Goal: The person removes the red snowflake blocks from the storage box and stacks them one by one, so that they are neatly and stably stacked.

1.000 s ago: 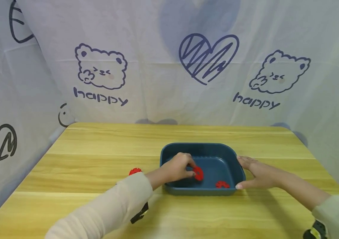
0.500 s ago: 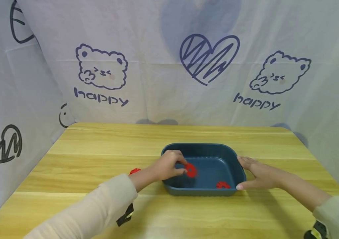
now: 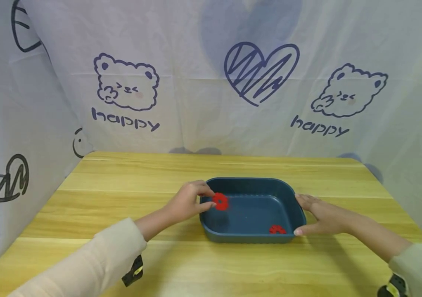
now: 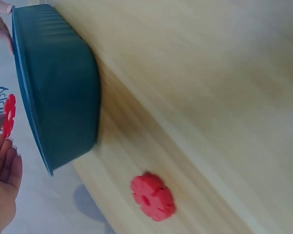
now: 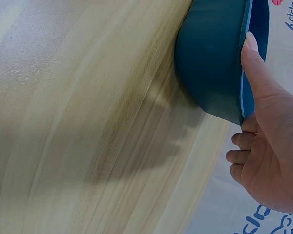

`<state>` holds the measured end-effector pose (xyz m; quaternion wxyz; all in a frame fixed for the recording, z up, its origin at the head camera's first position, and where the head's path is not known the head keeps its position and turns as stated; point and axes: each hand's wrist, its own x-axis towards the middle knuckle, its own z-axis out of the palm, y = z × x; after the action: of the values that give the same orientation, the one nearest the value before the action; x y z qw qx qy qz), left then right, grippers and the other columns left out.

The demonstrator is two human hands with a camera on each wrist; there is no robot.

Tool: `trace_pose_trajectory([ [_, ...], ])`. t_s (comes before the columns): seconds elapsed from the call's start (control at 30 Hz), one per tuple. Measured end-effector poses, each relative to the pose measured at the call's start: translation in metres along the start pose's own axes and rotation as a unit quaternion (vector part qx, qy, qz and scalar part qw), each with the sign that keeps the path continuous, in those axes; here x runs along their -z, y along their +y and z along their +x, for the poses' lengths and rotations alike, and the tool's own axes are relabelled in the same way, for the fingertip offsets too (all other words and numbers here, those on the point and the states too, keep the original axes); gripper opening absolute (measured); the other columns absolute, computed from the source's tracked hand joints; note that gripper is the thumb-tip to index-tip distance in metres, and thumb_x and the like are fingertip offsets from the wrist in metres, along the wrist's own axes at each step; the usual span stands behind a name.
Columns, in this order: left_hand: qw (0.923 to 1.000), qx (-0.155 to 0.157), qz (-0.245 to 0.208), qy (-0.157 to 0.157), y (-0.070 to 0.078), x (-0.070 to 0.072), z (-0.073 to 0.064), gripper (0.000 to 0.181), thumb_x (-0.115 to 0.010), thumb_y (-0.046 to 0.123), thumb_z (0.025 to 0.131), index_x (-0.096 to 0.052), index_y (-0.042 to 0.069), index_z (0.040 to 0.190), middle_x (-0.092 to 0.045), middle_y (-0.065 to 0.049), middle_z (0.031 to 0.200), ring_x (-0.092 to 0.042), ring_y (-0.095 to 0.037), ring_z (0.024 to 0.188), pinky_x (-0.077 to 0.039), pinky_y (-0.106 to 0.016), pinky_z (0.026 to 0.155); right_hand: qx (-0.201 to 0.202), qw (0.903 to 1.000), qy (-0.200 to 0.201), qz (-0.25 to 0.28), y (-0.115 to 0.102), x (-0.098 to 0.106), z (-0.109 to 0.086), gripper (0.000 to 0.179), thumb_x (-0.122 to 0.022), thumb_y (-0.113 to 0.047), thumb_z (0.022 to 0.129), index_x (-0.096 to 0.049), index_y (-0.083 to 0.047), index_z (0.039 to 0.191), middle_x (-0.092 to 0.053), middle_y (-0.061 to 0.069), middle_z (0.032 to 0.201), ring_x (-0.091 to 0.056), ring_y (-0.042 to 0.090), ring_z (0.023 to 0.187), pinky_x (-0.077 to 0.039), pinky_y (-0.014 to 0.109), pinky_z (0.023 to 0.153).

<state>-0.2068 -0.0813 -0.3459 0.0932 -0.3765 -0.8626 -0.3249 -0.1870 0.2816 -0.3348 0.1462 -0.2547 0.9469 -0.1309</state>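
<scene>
My left hand (image 3: 186,202) pinches a red flower-shaped plastic disc (image 3: 220,201) between thumb and fingers, over the left end of a dark teal tub (image 3: 252,238). In the left wrist view this disc (image 4: 9,116) stands on edge, higher than the rim. Another red disc (image 3: 277,229) lies inside the tub near its front right corner, partly hidden by the front wall. At the right end of the tub rests my right hand (image 3: 320,215), fingers extended, with the thumb (image 5: 252,46) on the rim.
More red notched discs (image 4: 153,196) lie close together on the wooden table (image 3: 122,173), left of the tub; my left hand and arm hide them in the head view. A white cloth (image 3: 196,115) with drawings hangs behind the table.
My left hand has moved left and slightly up with the red disc, from over the middle of the tub to its left end. The right hand and the tub stay in place.
</scene>
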Motion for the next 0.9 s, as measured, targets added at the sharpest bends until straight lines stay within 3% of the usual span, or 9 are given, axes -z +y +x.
trace_pose_trajectory([
  [0.17, 0.9992, 0.006, 0.004, 0.039, -0.006, 0.004, -0.013, 0.016, -0.074, 0.009, 0.077, -0.072, 0.0, 0.09, -0.067, -0.009, 0.086, -0.057, -0.02, 0.075, -0.049, -0.021, 0.066, 0.0, 1.0, -0.001, 0.002, 0.001, 0.0, 0.0, 0.107, -0.064, -0.059, 0.075, -0.023, 0.016, 0.139, -0.022, 0.036, 0.145, -0.02, 0.055, 0.131, -0.024, 0.066, 0.102],
  [0.6, 0.9947, 0.018, 0.024, 0.099, -0.022, 0.019, -0.042, 0.018, -0.077, 0.008, 0.073, -0.072, -0.001, 0.088, -0.069, -0.008, 0.085, -0.06, -0.018, 0.075, -0.055, -0.031, 0.069, 0.003, 1.0, 0.001, -0.003, 0.001, -0.001, 0.001, 0.106, -0.065, -0.059, 0.076, -0.024, 0.016, 0.139, -0.023, 0.036, 0.145, -0.021, 0.055, 0.132, -0.023, 0.066, 0.103],
  [0.9, 0.985, 0.036, 0.034, 0.165, -0.039, 0.016, -0.069, 0.018, -0.077, -0.001, 0.069, -0.071, -0.003, 0.087, -0.068, -0.009, 0.085, -0.064, -0.023, 0.075, -0.056, -0.031, 0.068, 0.006, 1.0, 0.003, -0.005, 0.001, -0.002, 0.001, 0.105, -0.065, -0.057, 0.076, -0.025, 0.017, 0.138, -0.023, 0.036, 0.144, -0.022, 0.055, 0.131, -0.024, 0.065, 0.103],
])
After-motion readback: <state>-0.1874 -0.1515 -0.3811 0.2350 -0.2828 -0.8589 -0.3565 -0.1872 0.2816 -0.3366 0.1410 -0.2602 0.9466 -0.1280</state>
